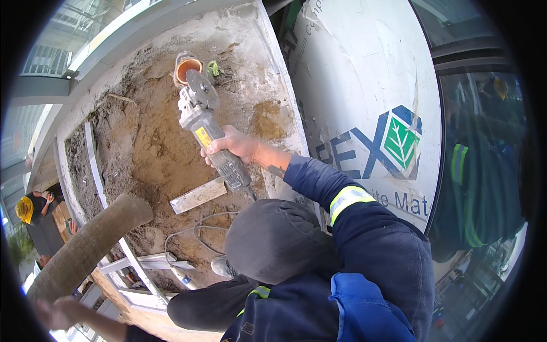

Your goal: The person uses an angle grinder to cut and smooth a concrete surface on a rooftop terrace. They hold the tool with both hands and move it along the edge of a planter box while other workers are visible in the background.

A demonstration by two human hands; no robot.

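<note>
My right hand (228, 145) grips a grey, dusty angle grinder (208, 139) by its body. The grinder's disc (202, 88) sits beside or over an orange-lined pipe opening (188, 70) in the dirt; I cannot tell whether they touch. My left hand (62, 313), partly blurred at the lower left, holds the near end of a long brown, dusty tube (97, 242) that slants up toward the middle. A pale board (198, 195) lies on the soil below the grinder, with a cord (196, 228) looping beside it.
A dirt-filled bed (156, 142) has concrete edging and white strips along the left. A large white panel (364, 80) borders it on the right, beside dark reflective glass (476, 171). A co-worker in a yellow helmet (25, 210) is at the far left, near wooden boards.
</note>
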